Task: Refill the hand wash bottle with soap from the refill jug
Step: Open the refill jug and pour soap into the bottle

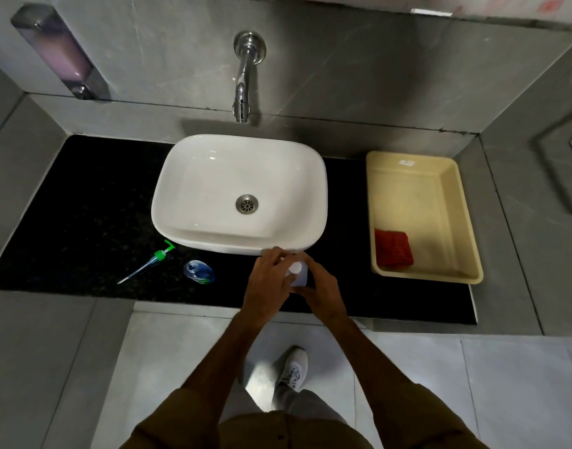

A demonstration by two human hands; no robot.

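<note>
Both hands gripped the pale plastic refill jug [299,276] on the black speckled counter [83,222]: left hand [269,283] at its white cap [295,268], right hand [323,291] wrapping its side. The clear bottle [199,272] stood left, its green pump [148,262] lying beside it.

Worktop [93,196]: black speckled stone.
On it: white basin [239,192], cream tray [420,270], green pump [148,262], clear bottle [199,272], white jug [298,277].
</note>
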